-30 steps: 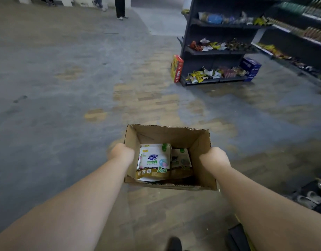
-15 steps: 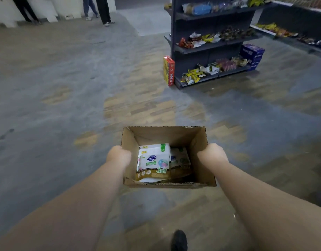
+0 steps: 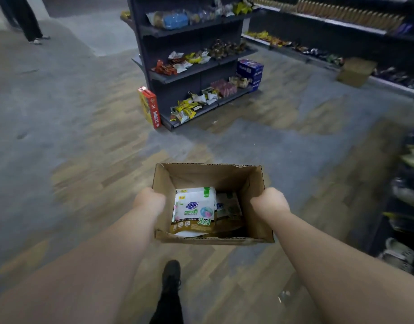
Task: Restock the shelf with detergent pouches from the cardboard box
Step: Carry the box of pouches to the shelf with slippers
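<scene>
I carry an open cardboard box (image 3: 196,175) in front of me above the floor. My left hand (image 3: 149,200) grips its left wall and my right hand (image 3: 269,200) grips its right wall, fingers curled over the rims. Inside lies a white, green and gold detergent pouch (image 3: 194,210) face up, with a second pouch (image 3: 228,205) partly under it to the right. A dark shelf unit (image 3: 192,66) with snack packets stands ahead.
A red and yellow carton (image 3: 149,107) leans at the shelf unit's left end, blue boxes (image 3: 250,71) at its right. Long shelves (image 3: 341,26) run along the far right, with a cardboard box (image 3: 355,71) by them. Another shelf (image 3: 409,206) is close on my right. A person's legs (image 3: 26,19) stand far left. My foot (image 3: 171,274) steps forward.
I have walked forward with the box: the dark shelf unit is nearer and the right-hand shelves have come into view. Both hands keep the same grip on the box walls.
</scene>
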### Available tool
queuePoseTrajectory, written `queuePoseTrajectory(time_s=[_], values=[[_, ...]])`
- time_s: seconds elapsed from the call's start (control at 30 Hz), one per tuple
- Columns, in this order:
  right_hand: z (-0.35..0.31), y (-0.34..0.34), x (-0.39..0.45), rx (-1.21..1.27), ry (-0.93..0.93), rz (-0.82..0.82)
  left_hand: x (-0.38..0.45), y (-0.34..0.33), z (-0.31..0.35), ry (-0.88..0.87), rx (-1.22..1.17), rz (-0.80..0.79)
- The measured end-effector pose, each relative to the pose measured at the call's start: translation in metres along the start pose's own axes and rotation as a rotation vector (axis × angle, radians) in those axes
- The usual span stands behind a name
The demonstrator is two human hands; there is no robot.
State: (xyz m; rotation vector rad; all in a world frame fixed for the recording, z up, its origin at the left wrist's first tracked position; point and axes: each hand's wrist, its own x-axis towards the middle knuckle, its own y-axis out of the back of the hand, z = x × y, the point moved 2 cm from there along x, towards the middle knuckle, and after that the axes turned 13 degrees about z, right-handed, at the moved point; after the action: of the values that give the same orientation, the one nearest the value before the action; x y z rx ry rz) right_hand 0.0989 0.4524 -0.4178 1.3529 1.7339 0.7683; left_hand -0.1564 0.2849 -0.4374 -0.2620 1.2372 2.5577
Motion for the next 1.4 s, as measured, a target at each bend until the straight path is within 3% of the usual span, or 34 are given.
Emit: queuePoseTrajectory(time_s=[0.3, 0.57, 1.07, 1.4], values=[[-0.009, 0.034, 0.094, 0.078, -0.388, 0.287, 0.086, -0.124, 0.184, -0.355, 0.099, -0.284], [0.024, 0.077, 0.139, 0.115, -0.595, 0.458, 0.069, -0.218, 0.299, -0.594, 0.193, -0.459], [0.176, 0.14, 0.261, 0.282, -0.884, 0.522, -0.049, -0.428, 0.444, -0.827, 0.347, -0.588], [0.251, 0.197, 0.271, 0.346, -1.156, 0.682, -0.171, -0.543, 0.516, -1.02, 0.416, -0.797]])
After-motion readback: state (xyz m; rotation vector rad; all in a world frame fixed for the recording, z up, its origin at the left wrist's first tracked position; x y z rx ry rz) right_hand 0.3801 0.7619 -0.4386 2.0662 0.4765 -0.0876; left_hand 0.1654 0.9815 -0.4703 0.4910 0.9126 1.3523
